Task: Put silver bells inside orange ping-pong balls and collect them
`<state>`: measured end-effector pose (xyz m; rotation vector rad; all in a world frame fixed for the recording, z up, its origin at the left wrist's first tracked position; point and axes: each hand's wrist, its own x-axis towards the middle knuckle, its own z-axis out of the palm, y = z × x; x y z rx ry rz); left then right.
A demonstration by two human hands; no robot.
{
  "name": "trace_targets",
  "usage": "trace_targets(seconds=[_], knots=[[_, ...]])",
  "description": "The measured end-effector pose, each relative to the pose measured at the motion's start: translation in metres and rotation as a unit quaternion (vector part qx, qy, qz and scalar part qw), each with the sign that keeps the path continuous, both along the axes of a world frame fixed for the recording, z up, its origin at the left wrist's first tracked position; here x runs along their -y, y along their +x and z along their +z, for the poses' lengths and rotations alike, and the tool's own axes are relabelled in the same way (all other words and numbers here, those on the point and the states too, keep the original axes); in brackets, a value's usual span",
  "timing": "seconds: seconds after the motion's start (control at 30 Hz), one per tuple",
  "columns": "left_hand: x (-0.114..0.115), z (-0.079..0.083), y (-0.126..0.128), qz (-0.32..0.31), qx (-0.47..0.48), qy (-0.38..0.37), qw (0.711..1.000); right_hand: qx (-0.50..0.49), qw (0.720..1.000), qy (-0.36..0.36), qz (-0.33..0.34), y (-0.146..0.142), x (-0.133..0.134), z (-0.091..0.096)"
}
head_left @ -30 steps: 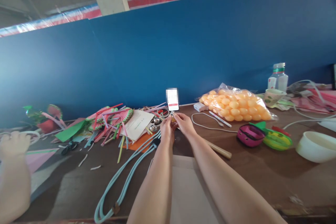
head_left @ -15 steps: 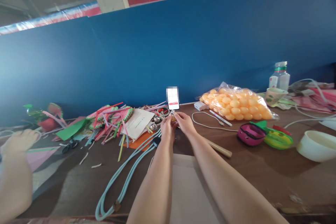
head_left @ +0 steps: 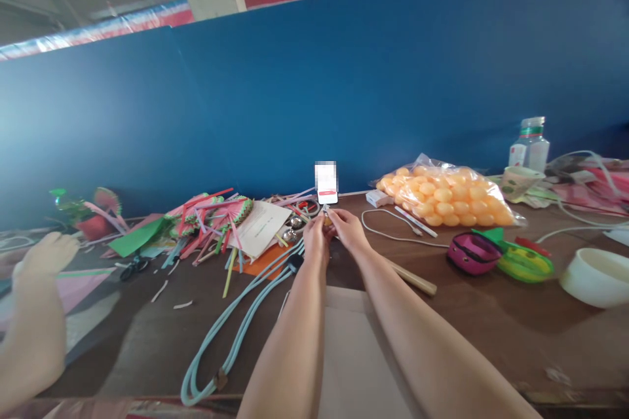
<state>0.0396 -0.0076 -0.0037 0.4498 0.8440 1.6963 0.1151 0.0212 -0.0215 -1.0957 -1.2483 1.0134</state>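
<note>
Hardly shifted since a second ago: left hand [head_left: 315, 242] and right hand [head_left: 346, 230] still meeting above the brown wooden table [head_left: 491, 330], just below the white upright phone [head_left: 326, 183]. Fingers [head_left: 337, 217] of both pinched together on a small orange piece [head_left: 325, 217], caught between the fingertips, too small to identify.

Our left hand [head_left: 316, 243] and right hand [head_left: 348, 230] are bare, and our left forearm [head_left: 293, 334] and right forearm [head_left: 417, 330] are bare too, slim and smooth throughout.

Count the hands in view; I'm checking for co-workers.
3: left hand and right hand meet mid-table below the phone; another person's hand is at the far left edge.
</note>
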Motion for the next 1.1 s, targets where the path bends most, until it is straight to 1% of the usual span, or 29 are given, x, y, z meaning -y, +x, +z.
trace_targets(seconds=[0.27, 0.5, 0.8, 1.1], knots=[[0.0004, -0.0007, -0.0009, -0.001, -0.004, -0.001, 1.0, 0.016, 1.0, 0.003, 0.0, 0.0, 0.0002, 0.0011], [0.001, 0.0001, -0.0016, -0.005, -0.015, -0.018, 1.0, 0.03, 0.999, -0.023, -0.002, 0.0012, 0.0044, 0.0065], [0.0014, 0.0033, -0.0009, -0.001, -0.012, -0.038, 0.999, 0.032, 0.999, -0.014, 0.003, 0.0015, 0.0026, 0.0038], [-0.0008, -0.0002, -0.0019, -0.003, -0.015, -0.029, 0.999, 0.036, 0.999, -0.016, 0.001, 0.0017, 0.0036, 0.0057]])
